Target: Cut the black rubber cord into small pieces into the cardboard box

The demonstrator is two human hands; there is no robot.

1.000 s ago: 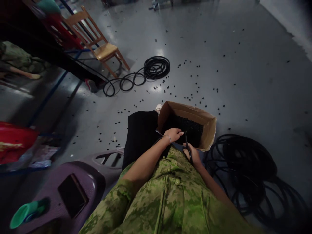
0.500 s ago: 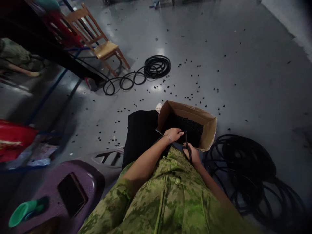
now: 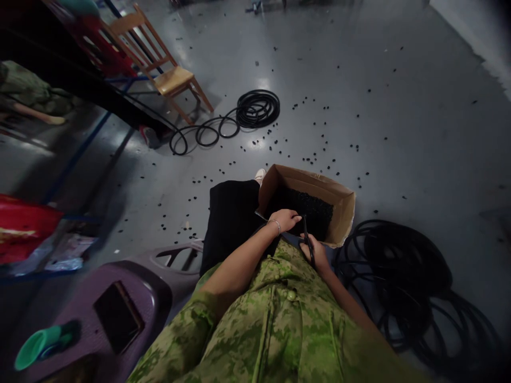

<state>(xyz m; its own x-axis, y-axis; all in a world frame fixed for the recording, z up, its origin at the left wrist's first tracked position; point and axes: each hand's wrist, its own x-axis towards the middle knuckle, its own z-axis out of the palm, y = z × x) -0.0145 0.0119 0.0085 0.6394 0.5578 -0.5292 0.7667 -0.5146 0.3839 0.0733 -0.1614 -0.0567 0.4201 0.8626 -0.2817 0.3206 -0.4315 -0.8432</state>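
Note:
My left hand [image 3: 284, 219], with a bracelet at its wrist, is closed in a pinch over the cardboard box [image 3: 342, 213]. Between its fingertips is what looks like a thin black hose, mostly hidden by the fingers. My right hand [image 3: 315, 252] grips black scissors [image 3: 306, 234], whose blades point up beside the left fingertips. Whether the blades touch the hose I cannot tell. Inside the box lies a heap of small black pieces [image 3: 313, 205]. The box sits tilted against my lap, by my black-trousered leg [image 3: 229, 213].
Black hose coils lie at the right [image 3: 407, 260] and ahead [image 3: 258, 109]. Small black bits dot the floor. A wooden chair [image 3: 173, 80] stands at the upper left, near another person's shoe [image 3: 149, 136]. A purple stool [image 3: 136, 282] bears a phone [image 3: 118, 317] and a green cup [image 3: 34, 348].
Both hands, the scissors and the box stay almost exactly where they were. The view has shifted very slightly.

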